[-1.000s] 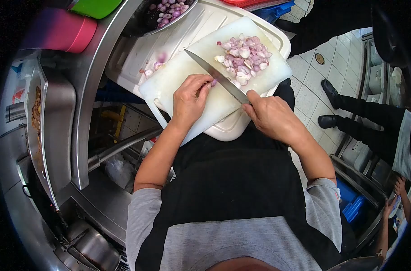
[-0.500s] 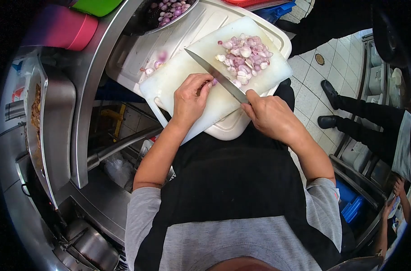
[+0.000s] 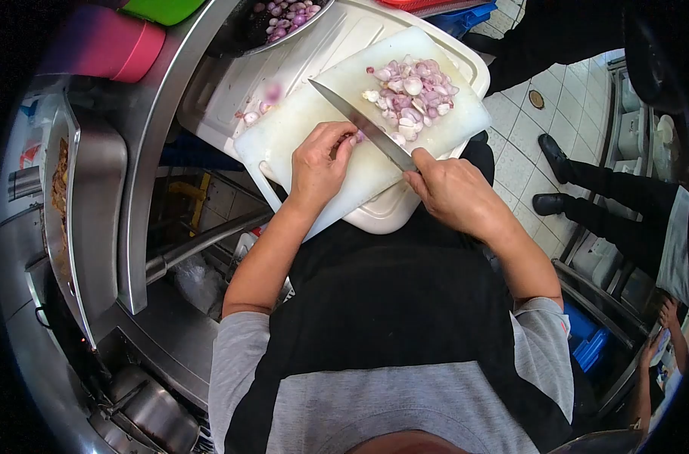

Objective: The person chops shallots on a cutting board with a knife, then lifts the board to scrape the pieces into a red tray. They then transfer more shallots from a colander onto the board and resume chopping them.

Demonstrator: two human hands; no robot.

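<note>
— What is the right hand doing?

— Its fingers are clenched round the handle of a knife, the blade running away from the knuckles across the white cutting board.

— And the left hand?

— Curled, fingertips pressed down on a small shallot piece that peeks out just past them, right against the blade's flat side (most of it is hidden under the fingers).

— Where are the cut pieces?

— A heap of chopped shallots lies on the board beyond the blade, on the far side from the left fingertips. A few loose bits sit on the white tray under the board, beyond the left knuckles.

— Anything further out?

— A metal bowl of whole shallots, well past both hands.
</note>
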